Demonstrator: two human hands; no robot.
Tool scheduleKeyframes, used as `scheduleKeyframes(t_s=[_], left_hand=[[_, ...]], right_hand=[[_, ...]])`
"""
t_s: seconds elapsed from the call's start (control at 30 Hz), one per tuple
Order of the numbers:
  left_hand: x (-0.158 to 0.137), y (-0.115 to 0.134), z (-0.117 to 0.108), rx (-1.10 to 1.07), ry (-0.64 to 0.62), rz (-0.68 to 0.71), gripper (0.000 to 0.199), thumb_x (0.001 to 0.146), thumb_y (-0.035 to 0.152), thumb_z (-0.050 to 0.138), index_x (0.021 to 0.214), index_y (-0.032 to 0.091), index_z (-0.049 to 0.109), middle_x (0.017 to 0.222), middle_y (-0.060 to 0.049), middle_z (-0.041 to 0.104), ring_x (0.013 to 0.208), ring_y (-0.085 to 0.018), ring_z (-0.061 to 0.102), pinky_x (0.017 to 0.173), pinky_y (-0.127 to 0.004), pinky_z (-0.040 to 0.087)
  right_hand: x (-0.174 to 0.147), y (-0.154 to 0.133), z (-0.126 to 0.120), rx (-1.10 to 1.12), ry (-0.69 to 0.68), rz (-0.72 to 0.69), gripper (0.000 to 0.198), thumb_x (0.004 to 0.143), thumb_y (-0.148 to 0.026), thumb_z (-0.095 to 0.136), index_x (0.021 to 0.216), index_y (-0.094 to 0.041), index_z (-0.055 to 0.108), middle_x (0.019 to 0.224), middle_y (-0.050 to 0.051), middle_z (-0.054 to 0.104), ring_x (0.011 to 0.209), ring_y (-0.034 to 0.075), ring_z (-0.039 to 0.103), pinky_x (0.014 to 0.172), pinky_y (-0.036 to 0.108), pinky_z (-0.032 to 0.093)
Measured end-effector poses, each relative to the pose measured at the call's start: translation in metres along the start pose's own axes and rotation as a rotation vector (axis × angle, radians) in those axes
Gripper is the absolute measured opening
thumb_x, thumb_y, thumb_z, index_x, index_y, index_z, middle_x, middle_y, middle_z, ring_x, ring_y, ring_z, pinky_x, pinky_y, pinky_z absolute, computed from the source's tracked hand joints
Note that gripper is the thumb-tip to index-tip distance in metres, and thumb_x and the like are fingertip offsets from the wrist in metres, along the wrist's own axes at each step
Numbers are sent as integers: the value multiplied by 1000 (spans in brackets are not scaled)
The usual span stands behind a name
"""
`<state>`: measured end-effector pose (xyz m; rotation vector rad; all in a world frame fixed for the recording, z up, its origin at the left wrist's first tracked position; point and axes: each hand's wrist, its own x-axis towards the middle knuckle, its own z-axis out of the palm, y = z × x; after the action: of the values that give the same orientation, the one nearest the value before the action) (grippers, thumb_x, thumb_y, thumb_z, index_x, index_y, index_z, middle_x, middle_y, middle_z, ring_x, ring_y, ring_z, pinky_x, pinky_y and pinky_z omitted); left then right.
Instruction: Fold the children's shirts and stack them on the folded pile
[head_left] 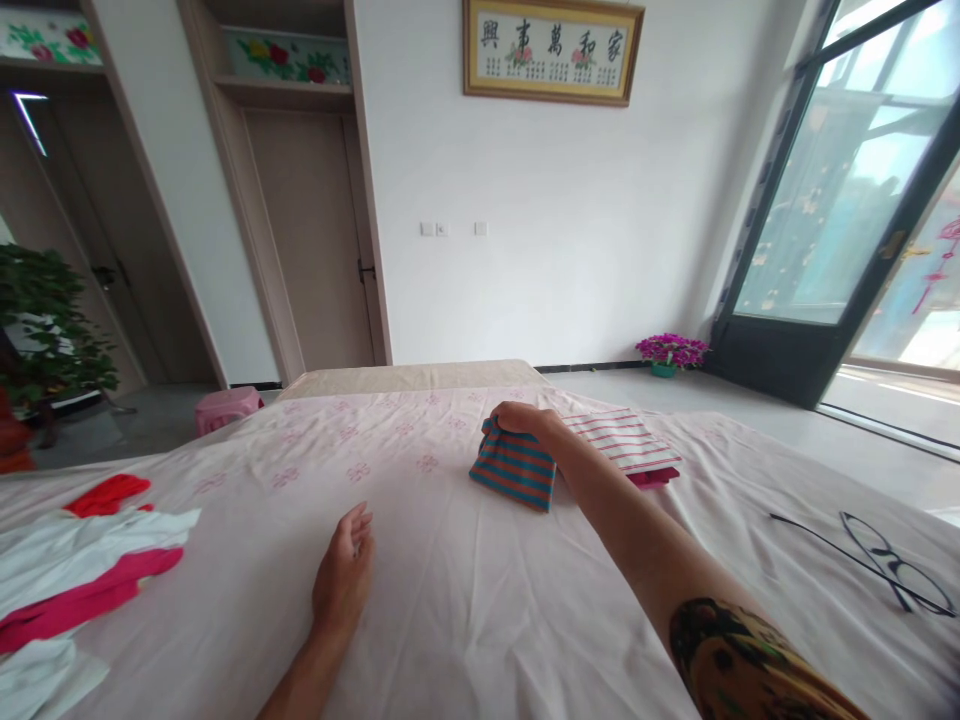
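Note:
My right hand (517, 416) grips the top edge of a folded cloth garment with teal and orange-brown stripes (514, 470). That striped garment rests on or just above the pale sheet (450, 590); which one, I cannot tell. Right beside it lies a folded white garment with red stripes (622, 438), partly behind my right forearm, with a dark pink folded cloth (656, 477) under it. Over the sheet at the left, my left hand (346, 560) is empty, with its fingers loosely curled and not closed on anything.
Loose clothes lie at the left: a red piece (111, 495), a white one (90, 545) and a pink one (97, 595). Eyeglasses (877, 560) rest on the sheet at the right. Beyond the edge stand a pink stool (227, 408) and a pot of purple flowers (670, 350).

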<state>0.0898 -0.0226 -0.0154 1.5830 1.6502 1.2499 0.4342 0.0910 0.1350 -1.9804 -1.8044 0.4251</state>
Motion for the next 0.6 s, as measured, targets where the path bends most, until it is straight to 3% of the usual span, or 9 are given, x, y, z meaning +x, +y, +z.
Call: scheduleKeyframes(t_s=[0.13,0.23,0.33,0.43,0.53,0.6], left_hand=[[2,-5,2,9,1,15,47,87,34,43,132,19,49,125,-12,64,114,-22,63,99,-38,48],[4,-8,3,-5,12,30,48,86,35,44,130,18,51,123,-12,66,111,-22,65,97,-38,50],[5,-10,4,-27,12,41,48,84,34,45,129,18,52,122,-12,66,110,-22,65,97,-38,51],[5,-12,5,-48,0,47,48,83,34,45,127,18,53,122,-12,66,111,-21,65,98,-37,51],[5,-14,5,-58,-22,43,47,84,34,44,128,18,52,123,-12,65,113,-21,64,100,-37,49],[6,-15,5,-58,-39,41,46,84,33,44,127,19,52,124,-11,65,114,-21,64,101,-37,48]], right_hand=[[2,-10,21,-161,-25,-154,41,73,-11,60,110,-25,72,116,7,70,117,28,57,100,37,37],[-23,-11,45,-228,2,-215,58,75,-13,57,132,-25,58,134,9,60,129,28,47,106,39,30],[-61,-1,68,-293,4,-261,66,74,-20,59,140,-23,50,139,11,54,132,29,42,109,42,27],[-92,18,82,-415,-18,-283,82,68,-16,62,147,-20,40,148,13,44,139,32,31,112,48,22],[-104,36,81,-463,-42,-246,87,69,-8,59,151,-22,33,153,12,38,140,32,29,110,51,25],[-105,43,72,-457,-35,-283,77,75,-4,52,148,-25,38,149,10,44,137,28,36,109,47,29]])
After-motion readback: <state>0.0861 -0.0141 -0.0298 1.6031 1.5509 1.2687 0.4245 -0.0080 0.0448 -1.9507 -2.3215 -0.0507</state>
